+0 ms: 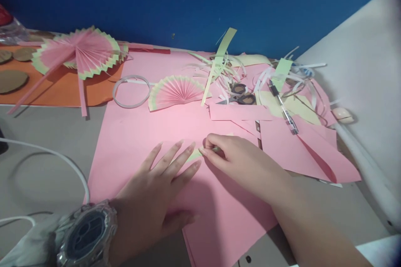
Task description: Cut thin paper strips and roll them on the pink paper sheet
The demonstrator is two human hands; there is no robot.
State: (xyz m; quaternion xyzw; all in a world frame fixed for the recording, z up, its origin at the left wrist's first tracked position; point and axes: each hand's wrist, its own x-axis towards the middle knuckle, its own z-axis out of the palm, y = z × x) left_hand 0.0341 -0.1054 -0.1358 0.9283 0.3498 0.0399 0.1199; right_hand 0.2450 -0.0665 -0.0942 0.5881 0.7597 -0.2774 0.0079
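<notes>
My wrist: nearest to me, a chunky watch (pixel 87 233) sits on my left arm, clear of the paper.
My left hand (pixel 153 192): spread flat and grasping nothing; its fingertips rest over the paper as a light weight.
My right hand (pixel 233 154): thumb and bent fingers pinched together on the green strip, just beside my left fingertips.
Green strip (pixel 194 155): lies on the pink sheet, between and partly under my fingers, so its full length is hidden.
Its feel: I judge it nearly weightless, thin and bendy, crisp once creased, easy to tear or crumple.
Where to hold: I would take it by an edge or end between thumb and fingertip, the other hand flat beside the pinch; a hard tug would likely rip it.
Pink sheet (pixel 122 154): a broad, smooth layer below; I expect it could slide unless pressed down.
Pen (pixel 285 110): farther off to the right, on paper pieces.
Scissors (pixel 234 97): beyond my hands, near loose cuttings (pixel 219 71).
Small pleated fan (pixel 180 91): left of the scissors; pleats probably springy, best lifted at the gathered base.
Large pleated fan (pixel 97 52): far left, over orange paper (pixel 94 96).
</notes>
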